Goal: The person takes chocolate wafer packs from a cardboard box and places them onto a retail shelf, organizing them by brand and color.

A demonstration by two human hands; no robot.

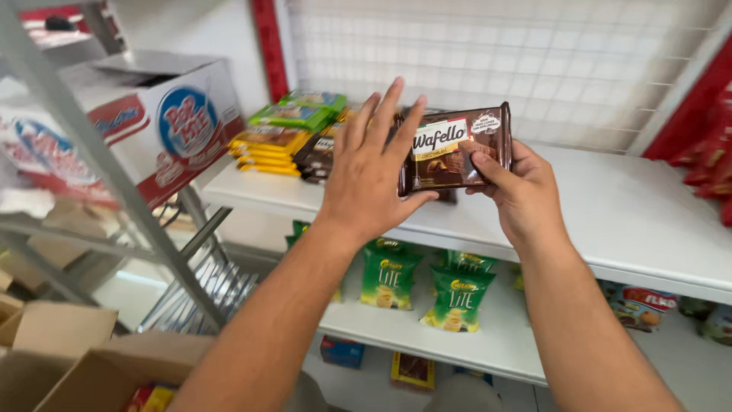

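Brown wafer pack [456, 146]: flat, glossy, dark brown wrapper with a pale label band; held upright, face toward the camera, above the front part of the white shelf [633, 214].
Right hand [521, 192]: clamped on the pack's lower right corner, thumb across the front, other fingers behind it.
Left hand [370, 172]: fingers spread wide and apart, palm laid against the pack's left side, thumb tip touching its lower left edge; no closed grasp.
Stacked packs [293, 133]: on the same shelf, just behind and to the left of the hands; green wrappers on top at the back, yellow ones in front, dark ones nearest the left hand.
Green snack bags [427, 286]: standing in a row on the lower shelf, below the forearms.
Carton [164, 114]: white with red and blue print, top open, on the grey metal rack to the left.
Cardboard boxes [84, 358]: plain brown, open, at lower left on the floor.
Red packets [713, 164]: far right edge, partly cut off.
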